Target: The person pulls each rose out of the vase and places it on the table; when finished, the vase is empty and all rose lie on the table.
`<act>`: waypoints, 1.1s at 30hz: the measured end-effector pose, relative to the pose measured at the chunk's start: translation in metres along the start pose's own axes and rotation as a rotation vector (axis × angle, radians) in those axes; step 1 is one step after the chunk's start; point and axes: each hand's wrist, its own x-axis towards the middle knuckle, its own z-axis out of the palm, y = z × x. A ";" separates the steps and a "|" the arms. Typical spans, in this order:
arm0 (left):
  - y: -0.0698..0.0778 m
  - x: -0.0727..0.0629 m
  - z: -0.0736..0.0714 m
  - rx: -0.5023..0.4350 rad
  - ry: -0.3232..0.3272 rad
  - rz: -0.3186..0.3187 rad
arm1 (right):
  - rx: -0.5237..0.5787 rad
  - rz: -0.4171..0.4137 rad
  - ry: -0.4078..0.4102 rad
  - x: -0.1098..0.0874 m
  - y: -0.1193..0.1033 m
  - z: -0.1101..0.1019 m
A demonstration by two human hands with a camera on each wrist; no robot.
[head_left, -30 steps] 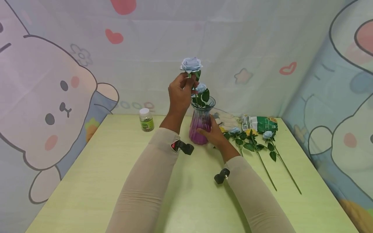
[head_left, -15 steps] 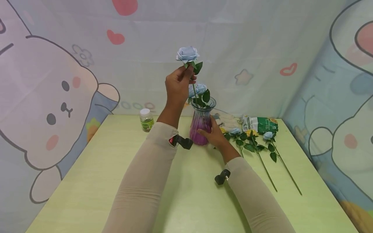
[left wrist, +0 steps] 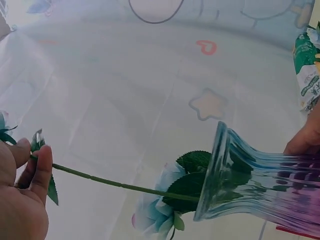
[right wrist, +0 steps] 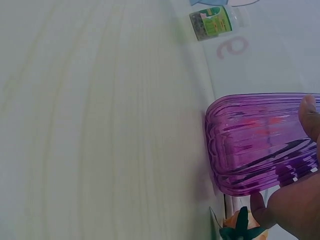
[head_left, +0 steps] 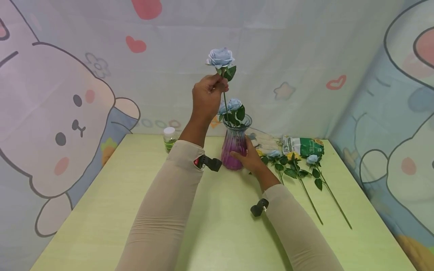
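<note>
My left hand [head_left: 209,94] pinches the stem of a light blue rose [head_left: 220,58] just below its bloom, high above the vase. In the left wrist view the rose's green stem [left wrist: 115,184] runs from the fingers down into the mouth of the glass vase [left wrist: 240,175]. That vase, blue at the rim and purple below, stands upright on the table in the head view. Curled round its right side, my right hand [head_left: 251,156] holds it by the lower body. Other light blue roses [head_left: 234,104] with dark leaves stand in the vase, their blooms above the rim.
Several blue and yellow roses [head_left: 312,159] lie on the table right of the vase, stems toward me. Behind them are a white glove [head_left: 266,141] and a green-and-white packet [head_left: 303,146]. A white-lidded jar [head_left: 169,137] stands at the back left.
My left hand has risen with the blue rose, showing more of its stem above the vase. The right hand and the vase have stayed in place.
</note>
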 end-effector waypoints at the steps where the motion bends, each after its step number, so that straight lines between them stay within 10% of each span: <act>1: 0.001 0.000 -0.001 -0.004 0.000 0.009 | 0.001 0.005 0.001 -0.001 0.000 0.000; 19: 0.032 0.000 -0.028 -0.094 0.196 0.223 | 0.009 0.051 -0.005 -0.002 0.003 -0.002; 33: 0.005 -0.024 -0.053 -0.023 0.250 0.055 | 0.018 0.047 -0.008 -0.001 0.005 -0.003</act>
